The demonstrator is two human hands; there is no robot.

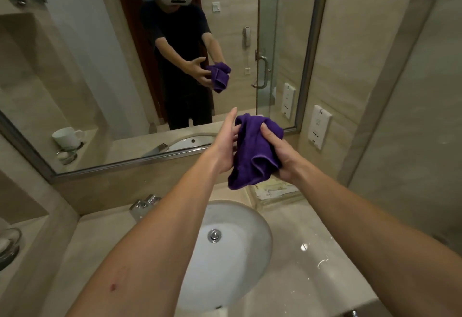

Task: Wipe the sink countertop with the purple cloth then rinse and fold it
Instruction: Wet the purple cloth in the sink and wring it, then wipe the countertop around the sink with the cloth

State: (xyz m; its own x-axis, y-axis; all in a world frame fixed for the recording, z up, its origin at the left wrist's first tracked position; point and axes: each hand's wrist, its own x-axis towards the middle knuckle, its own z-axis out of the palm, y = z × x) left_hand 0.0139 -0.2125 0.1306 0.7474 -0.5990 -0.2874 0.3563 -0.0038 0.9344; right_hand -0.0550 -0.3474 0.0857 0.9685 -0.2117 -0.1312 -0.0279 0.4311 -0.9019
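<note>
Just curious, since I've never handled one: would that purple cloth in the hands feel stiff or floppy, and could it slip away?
Probably floppy: the purple cloth sags in loose folds below the right hand gripping it. Likely light, as one hand carries it while the left hand lies open beside it. Its fuzzy surface suggests little slipping.

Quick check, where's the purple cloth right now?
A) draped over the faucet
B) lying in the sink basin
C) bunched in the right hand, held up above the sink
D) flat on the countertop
C: the purple cloth hangs bunched in the right hand's grip, above the sink, with the left hand open beside it.
</note>
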